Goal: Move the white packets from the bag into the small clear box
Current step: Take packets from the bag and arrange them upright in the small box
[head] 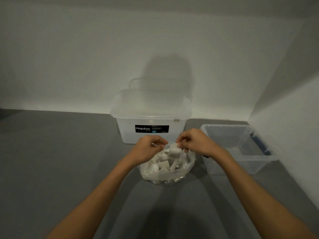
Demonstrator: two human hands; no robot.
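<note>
Grey tabletop [60,152] runs back to a plain white wall [86,57], and our two bare forearms reach in from the near edge toward the middle of it. Between our hands sits the bag [172,176], a crumpled clear plastic one standing on the table with its mouth open upward. It holds a loose heap of white packets [160,165], lying at mixed angles.

Our left hand [150,147] is at the bag's left upper edge, fingers curled and pinching the plastic rim there. Our right hand [195,142] is at the right side of the mouth, with thumb and fingers closed on the top packet [173,150]. That packet hangs just above the heap, level with the bag's mouth and between our two hands.

Our small clear box [241,169] stands open to the right of the bag, near it but not touching, close to the side wall. A blue latch [259,143] shows on its far right side.

Behind the bag, against the back wall, we see a larger translucent box [151,138] with its lid [151,107] on. A black label [151,129] on its front reads Megabox. The shadow of our head falls on the wall above it.
</note>
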